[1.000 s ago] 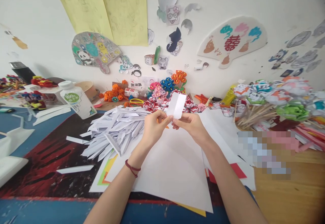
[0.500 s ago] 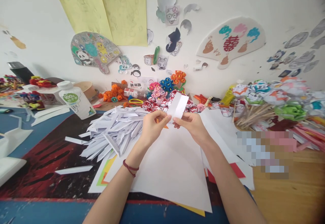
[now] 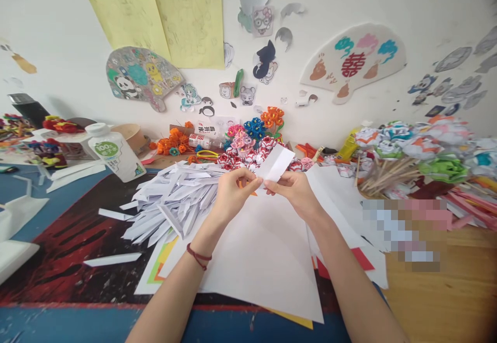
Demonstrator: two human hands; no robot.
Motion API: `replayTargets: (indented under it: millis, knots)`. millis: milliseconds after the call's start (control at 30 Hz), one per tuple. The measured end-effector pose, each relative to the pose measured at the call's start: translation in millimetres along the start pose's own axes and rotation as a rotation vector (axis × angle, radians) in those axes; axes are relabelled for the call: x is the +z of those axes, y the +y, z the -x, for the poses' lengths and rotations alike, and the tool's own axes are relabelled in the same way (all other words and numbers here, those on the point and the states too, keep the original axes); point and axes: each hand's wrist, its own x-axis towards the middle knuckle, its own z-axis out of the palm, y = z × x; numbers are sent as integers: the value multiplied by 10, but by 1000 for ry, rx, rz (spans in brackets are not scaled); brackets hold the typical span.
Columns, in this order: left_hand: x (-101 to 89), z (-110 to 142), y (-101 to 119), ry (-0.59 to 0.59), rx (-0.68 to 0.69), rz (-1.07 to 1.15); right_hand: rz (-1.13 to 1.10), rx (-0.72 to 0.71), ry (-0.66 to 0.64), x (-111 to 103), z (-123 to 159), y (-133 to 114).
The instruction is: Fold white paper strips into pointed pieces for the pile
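Observation:
A small piece of white paper (image 3: pixel 276 162) with a lengthwise crease is held up between both hands, above the large white sheets (image 3: pixel 267 249). Its lower left end is pinched by the thumb and fingers of my left hand (image 3: pixel 235 194). My right hand (image 3: pixel 293 190) grips its lower edge, thumb in front and fingers behind. Both thumbs nearly meet at the bottom of the paper. To the left of my left hand lies a heap of folded white paper strips (image 3: pixel 171 203). A bit of orange shows behind my left fingertips.
A white bottle (image 3: pixel 114 154) stands at the back left. Orange pipe-cleaner flowers (image 3: pixel 173 141) and red-and-white paper flowers (image 3: pixel 236 161) lie along the wall. At right are paper flowers on wooden sticks (image 3: pixel 388 169). A single strip (image 3: pixel 112 260) lies on the dark mat (image 3: pixel 70 281).
The white paper has tilted slightly to the right, and more of its face shows. Both hands keep their hold in nearly the same place. The view has shifted a little.

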Motion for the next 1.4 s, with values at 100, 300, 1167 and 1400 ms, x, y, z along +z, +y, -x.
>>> replayTargets:
  millis: [100, 300, 1167, 1400]
  knots:
    - [4, -2, -11, -2, -2, 4, 6, 4, 5, -4, -4, -3]
    - [5, 4, 1, 0, -10, 2, 13, -1, 10, -4, -10, -4]
    - [71, 22, -48, -145, 17, -5, -65, -8, 84, 6, -35, 27]
    - [111, 34, -45, -150, 36, -18, -116, -12, 119, 24, -29, 6]
